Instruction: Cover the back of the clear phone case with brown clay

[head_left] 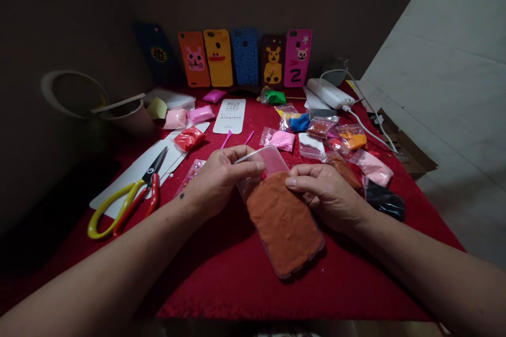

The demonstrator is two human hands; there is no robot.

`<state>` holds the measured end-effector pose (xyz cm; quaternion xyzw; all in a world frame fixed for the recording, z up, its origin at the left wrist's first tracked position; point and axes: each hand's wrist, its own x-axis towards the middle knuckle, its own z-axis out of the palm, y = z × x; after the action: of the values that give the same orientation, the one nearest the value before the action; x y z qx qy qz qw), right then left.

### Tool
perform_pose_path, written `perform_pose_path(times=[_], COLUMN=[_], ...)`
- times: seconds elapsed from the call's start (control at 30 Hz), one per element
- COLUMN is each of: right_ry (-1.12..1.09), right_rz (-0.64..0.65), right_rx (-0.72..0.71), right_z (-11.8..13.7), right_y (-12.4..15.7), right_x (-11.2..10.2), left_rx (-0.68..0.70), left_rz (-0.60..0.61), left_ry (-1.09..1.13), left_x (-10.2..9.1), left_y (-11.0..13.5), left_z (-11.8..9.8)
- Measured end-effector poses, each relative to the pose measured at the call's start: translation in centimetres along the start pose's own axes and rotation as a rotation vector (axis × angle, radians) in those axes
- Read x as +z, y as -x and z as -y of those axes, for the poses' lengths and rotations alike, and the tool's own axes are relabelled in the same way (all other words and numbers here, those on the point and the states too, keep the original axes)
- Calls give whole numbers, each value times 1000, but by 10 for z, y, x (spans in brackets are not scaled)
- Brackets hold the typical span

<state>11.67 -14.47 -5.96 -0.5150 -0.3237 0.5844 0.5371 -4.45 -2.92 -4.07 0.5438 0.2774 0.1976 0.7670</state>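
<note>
Between my hands is a clear phone case (272, 159), tilted above the red cloth. Orange-brown clay (284, 226) is spread over most of its back, while the upper end stays see-through. My left hand (227, 176) pinches the case's upper left edge, thumb on the face. My right hand (326, 189) grips the right edge, its thumb pressing the clay's upper right corner. Some fingers of both hands are hidden behind the case. Two small pink modelling tools (226, 139) lie just beyond it.
Scissors (136, 195) with yellow and red handles lie on white card at left. Bags of coloured clay (281, 140) are scattered at right and behind. Decorated phone cases (245, 58) stand against the wall. A white power bank (330, 93) trails a cable at back right; a pot (128, 121) stands left.
</note>
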Motion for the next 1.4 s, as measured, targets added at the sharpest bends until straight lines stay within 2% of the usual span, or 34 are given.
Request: perform_pose_path(times=[0.13,0.23,0.63,0.8,1.17,1.4], right_ry=[-45,-99,-25,-146,-295,-365], right_rz=[-8,4,-60,-3,-46,-64], right_rx=[12,17,0,-12,-25,-49], right_z=[1,3,0,1,5,3], right_y=[0,0,1,-1,-3,-6], right_x=[2,4,7,4,6,3], left_rx=[5,-5,-42,-44,-10,-62], left_rz=[-27,5,44,25,-5,145], left_ry=[-4,-21,-53,-10,111,169], left_x=[1,2,6,5,2,3], left_y=[2,2,5,3,-3,-1], left_z=[-1,1,4,0,3,3])
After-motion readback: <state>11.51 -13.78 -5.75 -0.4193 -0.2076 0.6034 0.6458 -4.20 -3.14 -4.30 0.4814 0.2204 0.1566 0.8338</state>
